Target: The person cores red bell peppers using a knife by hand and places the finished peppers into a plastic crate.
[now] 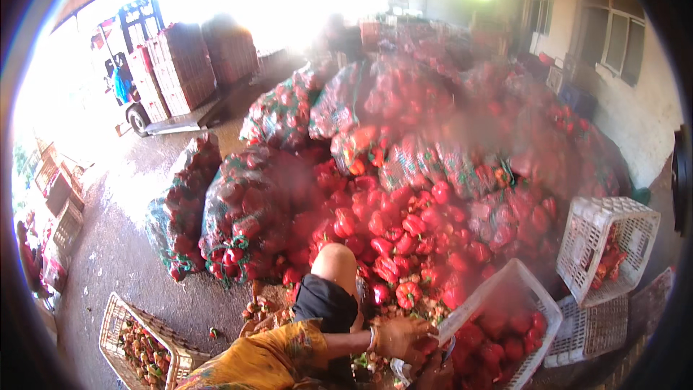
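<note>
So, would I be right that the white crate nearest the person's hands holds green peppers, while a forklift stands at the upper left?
Not quite: the head view shows that the white crate nearest the person's hands holds red peppers, not green ones; a forklift does stand at the upper left.

Wide fisheye view from head height, tilted down and forward, knee close below, pepper heap beyond

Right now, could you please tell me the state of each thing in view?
Left hand: curled, grip unclear.
Crate beside left hand: holding red peppers.
Loose red peppers: heaped, mostly whole.
Mesh bags: filled with red peppers.
Lower left crate: holding pepper scraps.
Upper right crate: partly filled with red pieces.
Forklift: loaded with stacked crates.
</note>
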Demonstrator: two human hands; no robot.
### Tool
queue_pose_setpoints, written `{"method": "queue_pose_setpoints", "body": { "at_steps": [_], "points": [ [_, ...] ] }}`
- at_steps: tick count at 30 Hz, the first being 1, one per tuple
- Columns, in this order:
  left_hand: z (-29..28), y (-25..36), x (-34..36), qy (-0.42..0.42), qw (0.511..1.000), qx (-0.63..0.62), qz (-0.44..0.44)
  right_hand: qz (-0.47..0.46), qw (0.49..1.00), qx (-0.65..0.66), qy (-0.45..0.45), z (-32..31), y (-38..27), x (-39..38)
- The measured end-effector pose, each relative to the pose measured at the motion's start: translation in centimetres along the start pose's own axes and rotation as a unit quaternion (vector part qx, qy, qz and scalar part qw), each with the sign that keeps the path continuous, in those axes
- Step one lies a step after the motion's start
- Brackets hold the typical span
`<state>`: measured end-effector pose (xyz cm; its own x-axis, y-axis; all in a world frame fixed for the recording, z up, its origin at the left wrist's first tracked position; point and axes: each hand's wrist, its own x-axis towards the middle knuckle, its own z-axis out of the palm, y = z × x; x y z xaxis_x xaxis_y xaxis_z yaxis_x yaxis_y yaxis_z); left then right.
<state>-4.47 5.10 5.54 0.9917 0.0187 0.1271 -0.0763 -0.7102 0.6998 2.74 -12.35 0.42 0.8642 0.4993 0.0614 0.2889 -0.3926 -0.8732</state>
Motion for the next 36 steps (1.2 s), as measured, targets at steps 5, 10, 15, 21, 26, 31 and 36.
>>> {"method": "queue_pose_setpoints", "body": {
  "at_steps": [5,10,15,21,26,31,36],
  "points": [
    [4.6,-1.1,-1.1,0.131,0.961,-0.119,-0.214,0.163,0.964,0.212,0.014,1.1,0.2,-3.7],
    [2.8,1.9,1.4,0.119,0.967,-0.062,-0.217,0.126,0.98,0.129,0.088,1.4,-0.2,-2.9],
    [6.0,0.0,1.8,0.151,0.962,-0.063,-0.22,0.078,0.984,0.11,0.117,0.7,-0.7,-3.8],
    [8.3,-3.5,1.5,0.101,0.929,-0.091,-0.344,-0.037,0.989,-0.04,0.138,1.0,-1.5,-4.7],
    [10.6,-6.7,2.6,0.1,0.944,0.013,-0.314,-0.041,0.99,-0.086,0.105,0.5,-2.2,-5.5],
    [8.7,-3.2,3.9,0.081,0.903,-0.043,-0.42,0.126,0.983,0.003,0.13,0.2,-1.1,-4.5],
    [10.5,-4.6,3.5,0.078,0.912,-0.059,-0.399,0.227,0.939,0.15,0.21,1.0,1.2,-0.1]
  ]
}}
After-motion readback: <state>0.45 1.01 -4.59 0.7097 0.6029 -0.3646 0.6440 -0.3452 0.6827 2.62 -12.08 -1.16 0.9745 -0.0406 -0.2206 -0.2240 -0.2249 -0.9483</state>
